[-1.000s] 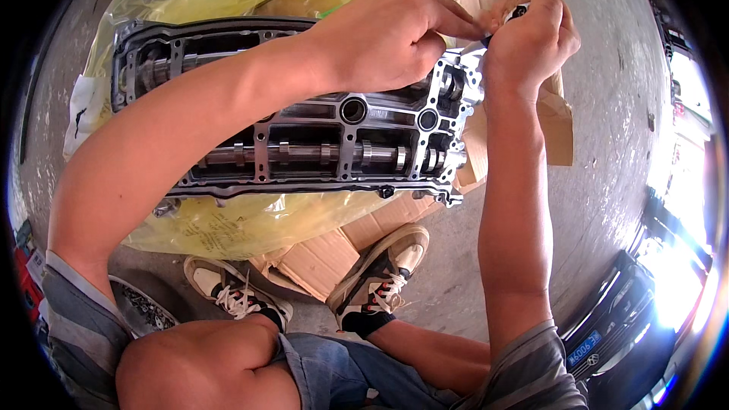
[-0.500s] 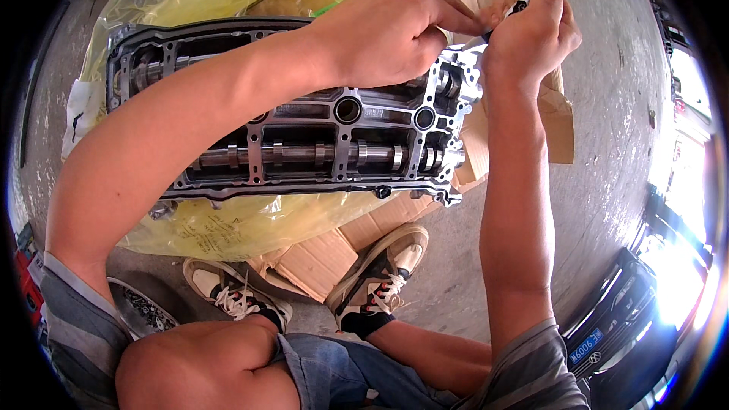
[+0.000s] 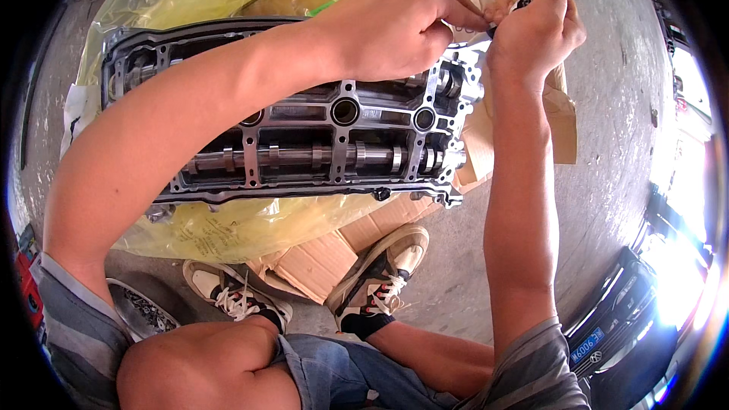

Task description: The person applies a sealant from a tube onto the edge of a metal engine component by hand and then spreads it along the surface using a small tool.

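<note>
My right hand (image 3: 535, 34) is closed around a small black-and-white object (image 3: 522, 3), mostly hidden by the fingers. A pale narrow tip (image 3: 478, 44) shows below it, beside the right end of the metal engine part (image 3: 345, 133). My left hand (image 3: 399, 19) reaches over this part with its fingers apart. One fingertip meets a dark bit of the held object, while the thumb is bent under. Long shafts with lobes, round bores and a dark rim show in the engine part. My left forearm hides its upper left portion.
Yellow plastic sheeting (image 3: 228, 231) and cardboard (image 3: 315, 262) lie under the engine part on the concrete floor (image 3: 607, 106). My shoes (image 3: 383, 273) stand at the near side. An oval tray (image 3: 140, 307) of small pieces sits lower left; a dark car (image 3: 615, 326) is lower right.
Both hands have shifted very slightly right, the held object with them. The engine part appears a little further left at its far left end.
</note>
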